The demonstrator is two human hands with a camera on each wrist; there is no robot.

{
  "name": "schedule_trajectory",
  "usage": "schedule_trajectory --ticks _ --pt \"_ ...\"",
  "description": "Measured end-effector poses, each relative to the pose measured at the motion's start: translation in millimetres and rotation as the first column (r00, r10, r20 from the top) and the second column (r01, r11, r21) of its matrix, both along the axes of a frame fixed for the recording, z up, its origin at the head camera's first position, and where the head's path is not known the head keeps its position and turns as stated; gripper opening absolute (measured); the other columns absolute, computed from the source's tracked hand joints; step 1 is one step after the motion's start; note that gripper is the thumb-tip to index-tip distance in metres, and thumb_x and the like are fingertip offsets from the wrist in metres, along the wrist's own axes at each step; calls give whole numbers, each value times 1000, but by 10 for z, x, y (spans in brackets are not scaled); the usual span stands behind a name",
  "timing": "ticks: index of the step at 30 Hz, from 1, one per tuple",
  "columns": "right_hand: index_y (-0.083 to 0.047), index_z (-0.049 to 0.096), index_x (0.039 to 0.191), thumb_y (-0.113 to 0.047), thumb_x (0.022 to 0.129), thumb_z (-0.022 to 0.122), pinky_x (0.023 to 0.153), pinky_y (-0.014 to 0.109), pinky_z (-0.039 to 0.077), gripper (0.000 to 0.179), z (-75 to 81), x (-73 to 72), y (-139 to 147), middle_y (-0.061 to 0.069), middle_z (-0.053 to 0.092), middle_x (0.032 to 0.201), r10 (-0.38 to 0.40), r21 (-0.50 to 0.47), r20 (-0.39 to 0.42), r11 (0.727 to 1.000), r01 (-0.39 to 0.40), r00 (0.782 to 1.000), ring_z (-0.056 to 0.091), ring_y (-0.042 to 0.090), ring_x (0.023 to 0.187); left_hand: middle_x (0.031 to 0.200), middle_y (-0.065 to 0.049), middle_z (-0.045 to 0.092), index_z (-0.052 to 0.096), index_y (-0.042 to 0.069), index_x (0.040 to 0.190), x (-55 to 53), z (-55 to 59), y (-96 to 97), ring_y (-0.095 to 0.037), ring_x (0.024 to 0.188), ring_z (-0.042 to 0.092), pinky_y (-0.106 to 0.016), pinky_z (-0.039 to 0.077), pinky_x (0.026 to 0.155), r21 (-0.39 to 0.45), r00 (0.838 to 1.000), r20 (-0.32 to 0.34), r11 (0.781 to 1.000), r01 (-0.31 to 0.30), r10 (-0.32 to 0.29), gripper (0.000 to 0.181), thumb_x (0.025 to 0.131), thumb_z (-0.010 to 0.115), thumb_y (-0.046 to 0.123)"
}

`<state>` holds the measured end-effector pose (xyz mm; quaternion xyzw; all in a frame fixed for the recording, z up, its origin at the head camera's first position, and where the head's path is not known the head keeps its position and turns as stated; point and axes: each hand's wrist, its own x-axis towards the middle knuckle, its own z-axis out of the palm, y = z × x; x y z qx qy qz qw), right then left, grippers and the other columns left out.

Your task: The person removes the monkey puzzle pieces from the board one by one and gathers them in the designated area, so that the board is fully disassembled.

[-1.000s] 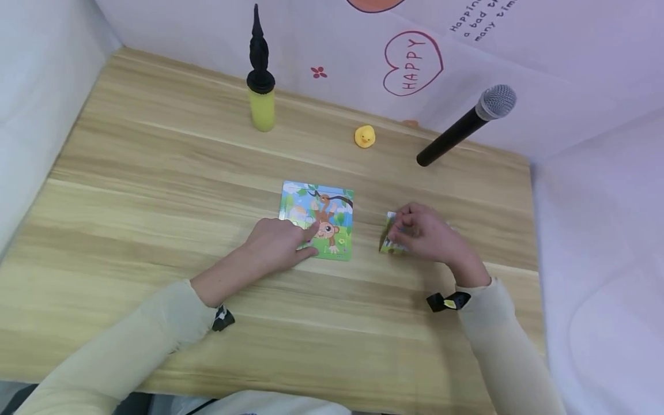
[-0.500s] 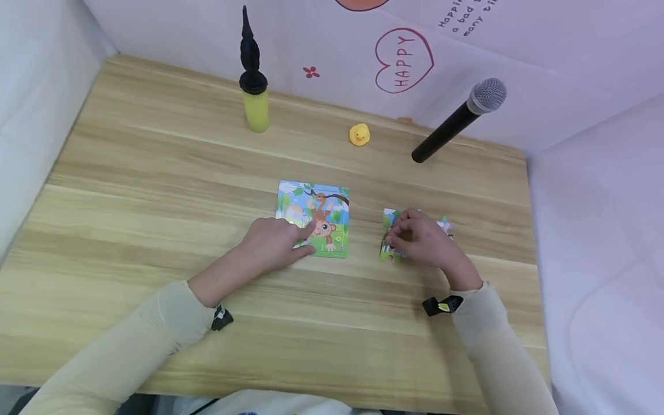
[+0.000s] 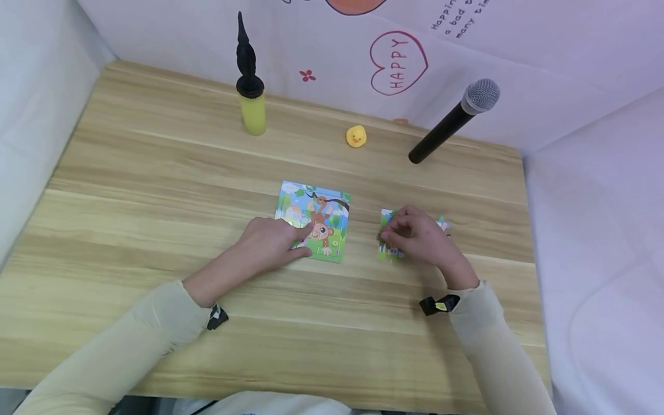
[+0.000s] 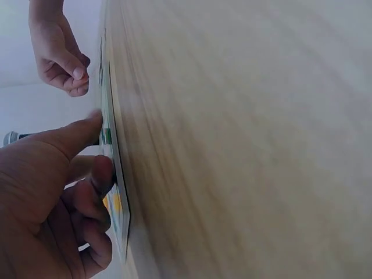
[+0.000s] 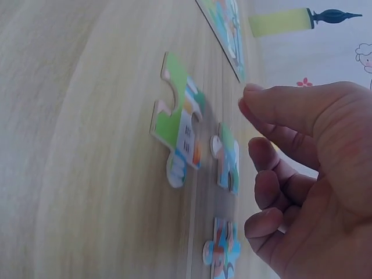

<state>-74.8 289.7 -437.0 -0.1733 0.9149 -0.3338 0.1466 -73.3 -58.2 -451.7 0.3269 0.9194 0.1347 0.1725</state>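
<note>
A square jigsaw puzzle with a monkey hanging from a branch lies at mid-table. My left hand rests at its lower left, index finger reaching onto the picture and thumb at the bottom edge. The left wrist view shows its other fingers curled beside the thin puzzle. Over the loose pieces on the right, my right hand has thumb and index tips together, with nothing seen between them. A green puzzle piece with a white tab lies below the fingers in the right wrist view, apart from them. The hand hides part of the pieces.
Two more puzzle pieces, one green and blue and one blue and brown, lie beyond the green one. Along the back stand a yellow-green pump, a small yellow duck and a black microphone. White sheets border the table.
The puzzle has turned slightly clockwise under my left hand. By my right fingertips, the leftmost piece looked tilted a second ago and now lies flatter. The camera view has shifted a little.
</note>
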Motion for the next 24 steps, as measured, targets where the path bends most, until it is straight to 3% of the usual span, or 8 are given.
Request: schedule_trajectory --ticks 4,7,12,18,21,24 --pt "-15 78 94 -21 96 74 70 35 44 7 7 -28 -75 1 60 104 22 -33 -13 999 -23 1000 52 19 84 54 8 48 56 27 148 7 35 23 -10 50 39 -33 32 44 48 1000 -23 999 0 1 62 95 65 57" --pt "-18 78 97 -24 95 75 69 35 44 7 17 -60 -164 -2 62 105 42 -43 -30 998 -44 999 52 19 83 57 7 53 58 33 145 1 39 63 -10 52 44 -34 34 44 81 1000 9 997 3 -4 54 96 67 52" --pt "-18 77 104 -28 96 74 68 35 44 13 3 -137 -359 -4 63 104 101 -52 -41 993 -103 994 53 20 81 60 1 59 56 35 146 -4 2 126 -11 52 40 -34 34 46 60 995 92 998 28 -33 50 98 66 46" --pt "-16 74 108 -28 97 73 79 38 47 16 28 -292 -662 -5 62 109 161 -60 -13 985 -162 987 55 21 91 54 5 50 53 35 148 -3 -59 113 -11 53 37 -33 34 45 57 994 108 998 17 -23 53 98 65 48" --pt "-16 75 108 -26 96 74 77 37 46 16 25 -400 -825 -2 61 109 213 -25 -46 976 -215 976 54 21 88 54 4 49 54 37 147 -9 -70 109 -11 52 37 -33 35 45 63 995 91 998 23 -28 51 98 65 49" --pt "-18 76 111 -26 95 76 77 36 44 19 -16 -503 -984 1 61 109 289 40 -116 957 -286 950 52 20 89 54 4 49 53 39 147 -12 -62 125 -12 52 41 -34 37 45 47 996 80 998 28 -32 52 98 64 51"
